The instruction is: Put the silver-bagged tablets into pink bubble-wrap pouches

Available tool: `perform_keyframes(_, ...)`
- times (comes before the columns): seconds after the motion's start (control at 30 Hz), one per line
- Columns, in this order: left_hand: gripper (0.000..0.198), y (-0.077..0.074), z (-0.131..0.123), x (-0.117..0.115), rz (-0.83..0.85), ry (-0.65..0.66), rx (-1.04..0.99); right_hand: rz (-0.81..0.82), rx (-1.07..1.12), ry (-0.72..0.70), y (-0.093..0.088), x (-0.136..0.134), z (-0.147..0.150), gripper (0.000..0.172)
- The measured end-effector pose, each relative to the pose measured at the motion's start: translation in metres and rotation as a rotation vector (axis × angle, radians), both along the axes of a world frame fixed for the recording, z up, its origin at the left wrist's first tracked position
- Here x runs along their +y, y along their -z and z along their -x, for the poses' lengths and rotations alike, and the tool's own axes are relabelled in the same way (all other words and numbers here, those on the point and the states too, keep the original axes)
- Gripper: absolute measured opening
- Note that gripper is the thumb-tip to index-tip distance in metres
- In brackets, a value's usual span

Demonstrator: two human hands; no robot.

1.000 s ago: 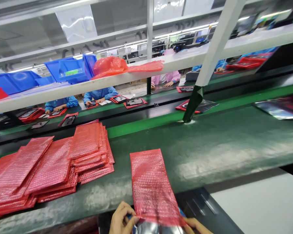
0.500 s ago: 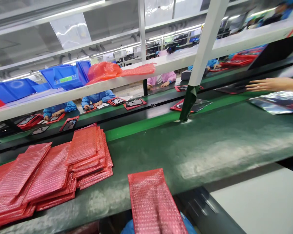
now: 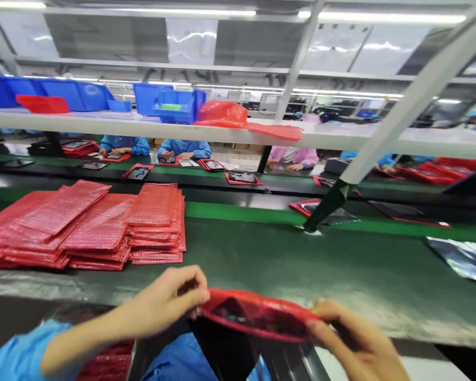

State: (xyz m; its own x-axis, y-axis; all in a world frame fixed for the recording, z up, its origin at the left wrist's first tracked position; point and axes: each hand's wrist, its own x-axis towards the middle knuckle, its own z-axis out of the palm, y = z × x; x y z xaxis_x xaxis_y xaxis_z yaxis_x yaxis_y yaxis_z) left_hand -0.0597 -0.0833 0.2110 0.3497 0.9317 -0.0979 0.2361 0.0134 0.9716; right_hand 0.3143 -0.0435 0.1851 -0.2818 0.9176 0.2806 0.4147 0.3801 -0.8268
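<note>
My left hand [image 3: 174, 296] pinches the left corner of a red bubble-wrap bag [image 3: 262, 300] near the bench's front edge. The bag's other corner is gripped between the thumb and fingers of my right hand [image 3: 353, 336]. Its mouth is spread into an oval facing me, and its inside looks dark; I cannot tell what lies in it. A black flat shape [image 3: 226, 346] shows just below the mouth, above my blue sleeve and lap. On the bench to the left lie stacks of flat red bubble-wrap bags [image 3: 99, 222].
A slanted white post [image 3: 400, 116] with a green-wrapped foot meets the bench at right. Silvery bags [image 3: 466, 256] lie at the far right. Behind runs a conveyor [image 3: 206, 185] carrying red bags and dark panels. A shelf [image 3: 122, 124] above holds blue bins [image 3: 178, 103]. Several co-workers sit opposite.
The view has levelled and turned left. Both my hands now hold the red bag at its mouth, which is spread open; before, the bag stood flat and low. A hand at right has left the view.
</note>
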Motion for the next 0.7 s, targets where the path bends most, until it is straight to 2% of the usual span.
perform_keyframes(0.03,0.039,-0.014,0.008,0.018,-0.018,0.010,-0.011,-0.001,0.018,-0.026,-0.018,0.021,0.008,0.041)
perform_keyframes(0.1,0.041,-0.034,0.025,0.057,0.018,0.036,-0.069,0.113,0.042,-0.152,-0.046,0.069,0.031,0.049)
perform_keyframes(0.2,0.039,-0.051,0.050,0.112,0.102,-0.132,-0.205,0.356,0.104,-0.292,-0.073,0.145,0.077,0.058)
perform_keyframes(0.27,0.034,-0.069,0.069,0.142,0.076,-0.240,-0.230,0.404,0.148,-0.328,-0.090,0.184,0.109,0.058)
perform_keyframes(0.33,0.028,-0.095,0.092,0.164,0.023,-0.301,-0.217,0.258,0.185,-0.334,-0.111,0.210,0.141,0.054)
perform_keyframes(0.4,0.023,-0.126,0.117,0.180,-0.061,-0.362,-0.176,-0.034,0.227,-0.319,-0.130,0.222,0.173,0.048)
perform_keyframes(0.47,0.022,-0.152,0.145,0.190,-0.203,-0.432,-0.088,-0.314,0.290,-0.281,-0.139,0.225,0.207,0.044)
perform_keyframes(0.53,0.025,-0.163,0.173,0.193,-0.357,-0.498,0.044,-0.467,0.341,-0.250,-0.128,0.225,0.243,0.041)
perform_keyframes(0.6,0.030,-0.157,0.200,0.190,-0.458,-0.560,0.193,-0.504,0.346,-0.276,-0.096,0.224,0.280,0.037)
perform_keyframes(0.63,0.032,-0.146,0.213,0.185,-0.484,-0.588,0.268,-0.492,0.334,-0.316,-0.073,0.224,0.297,0.036)
perform_keyframes(0.7,0.033,-0.112,0.235,0.172,-0.487,-0.616,0.434,-0.405,0.288,-0.405,-0.016,0.220,0.324,0.032)
